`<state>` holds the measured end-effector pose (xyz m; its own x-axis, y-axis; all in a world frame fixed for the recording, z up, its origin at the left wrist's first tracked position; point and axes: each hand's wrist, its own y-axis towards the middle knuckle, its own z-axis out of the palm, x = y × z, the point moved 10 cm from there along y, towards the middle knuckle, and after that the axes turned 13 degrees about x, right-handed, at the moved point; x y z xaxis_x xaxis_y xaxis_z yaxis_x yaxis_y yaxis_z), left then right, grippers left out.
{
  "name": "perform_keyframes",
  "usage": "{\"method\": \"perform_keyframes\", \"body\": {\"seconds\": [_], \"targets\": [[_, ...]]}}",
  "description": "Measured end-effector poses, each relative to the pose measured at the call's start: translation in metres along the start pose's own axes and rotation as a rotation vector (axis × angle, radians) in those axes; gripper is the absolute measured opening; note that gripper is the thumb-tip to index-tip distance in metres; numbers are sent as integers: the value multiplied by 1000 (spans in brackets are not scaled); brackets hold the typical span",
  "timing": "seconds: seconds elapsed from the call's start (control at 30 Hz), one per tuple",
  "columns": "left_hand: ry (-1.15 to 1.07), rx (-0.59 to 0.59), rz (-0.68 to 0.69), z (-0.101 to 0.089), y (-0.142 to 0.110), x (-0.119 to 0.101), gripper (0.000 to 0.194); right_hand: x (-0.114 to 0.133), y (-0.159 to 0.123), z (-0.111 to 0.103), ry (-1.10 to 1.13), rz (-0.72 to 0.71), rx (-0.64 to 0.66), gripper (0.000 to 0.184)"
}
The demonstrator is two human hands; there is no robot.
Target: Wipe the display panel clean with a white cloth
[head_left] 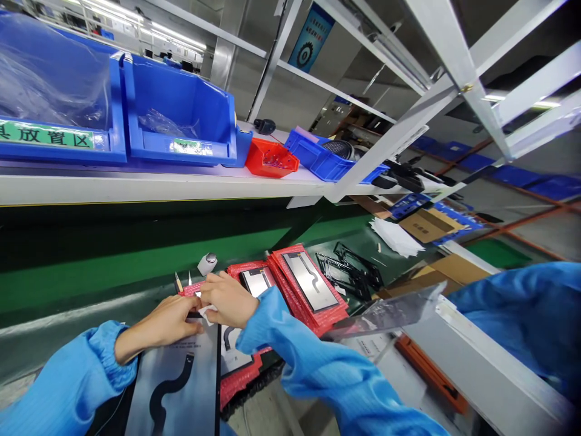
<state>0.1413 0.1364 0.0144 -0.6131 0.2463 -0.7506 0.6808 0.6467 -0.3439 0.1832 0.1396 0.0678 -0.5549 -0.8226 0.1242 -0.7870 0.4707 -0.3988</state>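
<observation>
A large grey display panel with a curved black ribbon cable on its back lies tilted in front of me. At its far end is my left hand, fingers bent and thumb against the panel's surface. My right hand is beside it, fingers closed on a small white piece, perhaps a wipe, at the panel's top edge. The fingertips partly hide that edge. Just beyond the hands are pointed tweezers, a red strip and a small white bottle with a metal cap.
Red bubble-wrap sleeves carry more panels to the right. Black frames and white paper lie farther off. Blue bins and a red bin line the shelf above. A blue-sleeved person is at right.
</observation>
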Motion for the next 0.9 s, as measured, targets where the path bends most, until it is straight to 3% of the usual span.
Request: {"method": "perform_keyframes", "body": {"seconds": [0.2,0.57,0.73,0.9], "targets": [[-12,22,23,1,-2,-8,23,-11,-13,1,63,17,-34,7],[-82,33,56,3,1,-2,25,-11,-14,6,82,30,-71,9],[-130,26,59,-5,-6,-4,24,-24,-21,18,224,31,-96,13],[-142,19,50,-9,-8,2,24,-59,-43,8,326,145,-227,16]]}}
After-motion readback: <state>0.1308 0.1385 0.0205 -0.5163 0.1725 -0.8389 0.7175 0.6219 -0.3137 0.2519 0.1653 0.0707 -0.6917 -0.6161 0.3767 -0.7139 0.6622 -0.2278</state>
